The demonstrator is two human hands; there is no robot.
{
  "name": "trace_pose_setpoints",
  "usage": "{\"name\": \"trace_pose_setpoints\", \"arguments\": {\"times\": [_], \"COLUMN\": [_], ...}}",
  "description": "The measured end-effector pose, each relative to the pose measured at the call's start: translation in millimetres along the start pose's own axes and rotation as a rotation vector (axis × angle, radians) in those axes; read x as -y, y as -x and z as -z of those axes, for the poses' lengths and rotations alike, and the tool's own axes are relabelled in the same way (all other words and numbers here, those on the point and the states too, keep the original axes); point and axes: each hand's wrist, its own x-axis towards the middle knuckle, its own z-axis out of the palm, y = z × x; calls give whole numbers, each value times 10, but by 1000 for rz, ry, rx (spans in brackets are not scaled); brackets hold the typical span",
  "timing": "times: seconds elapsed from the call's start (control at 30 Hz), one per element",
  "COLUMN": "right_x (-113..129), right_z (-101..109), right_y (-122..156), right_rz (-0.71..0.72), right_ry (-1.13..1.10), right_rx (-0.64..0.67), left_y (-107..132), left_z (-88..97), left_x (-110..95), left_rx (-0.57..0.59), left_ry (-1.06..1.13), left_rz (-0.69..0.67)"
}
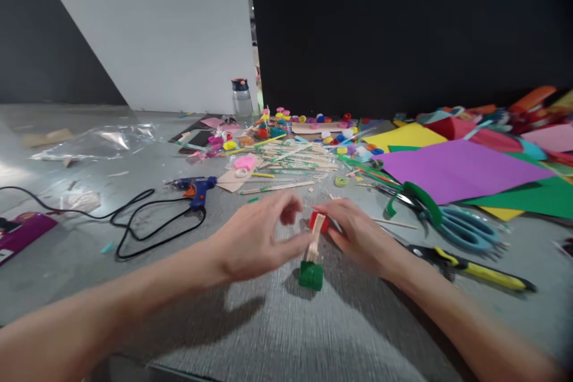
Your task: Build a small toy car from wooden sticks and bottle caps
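Grey tabletop [233, 334] here, pretty cluttered, with a white panel [170, 24] at 11 o'clock and a black panel [403, 30] at 1, narrow gap between them. All clock directions are from the little stick-and-cap piece [316, 242], which sits just below center view, between the hands: pale wooden sticks running between a red cap [319, 222] at its 12 end and a green cap [310, 276] at its 6 end. Right grip [360, 236] has thumb and fingers closed around the red end; left grip [262, 233] is loosely curled and wide open, thumb tip by the wood, can't tell if touching. Count: one piece with two caps, one blue glue gun [202, 191] at 10, one water bottle [242, 101] at 11, one purple sheet [465, 170] at 2, one yellow-and-black hand tool [492, 274] just past 3. Wooden sticks [298, 156] at 12? Too many to count, lol.
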Motion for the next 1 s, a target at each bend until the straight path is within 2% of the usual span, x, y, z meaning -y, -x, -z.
{"name": "trace_pose_setpoints", "arguments": {"times": [0.07,0.13,0.23,0.3,0.47,0.57,0.7,0.83,1.0], "right_x": [16,35,63,79,116,130,108,60,16], "right_z": [32,66,113,144,196,202,198,203,216], "right_y": [13,28,59,84,145,164,169,180,208], "right_rz": [3,9,13,4,-31,-48,-64,-69,-50], "right_ry": [23,47,85,115,196,242,291,327,342], "right_rx": [29,64,97,102,97,85,75,73,77], "left_y": [229,414,549,560,464,336,126,11,37], "left_z": [-104,-270,-505,-572,-435,-339,-318,-328,-314], "left_x": [-57,-94,-103,-71,148,325,506,575,625], "left_rx": [55,82,21,-29,-116,-138,-137,-118,-122], "left_ry": [-57,-118,-218,-228,-116,-69,-2,22,14], "left_rz": [166,272,321,299,180,126,54,-9,-41]}}
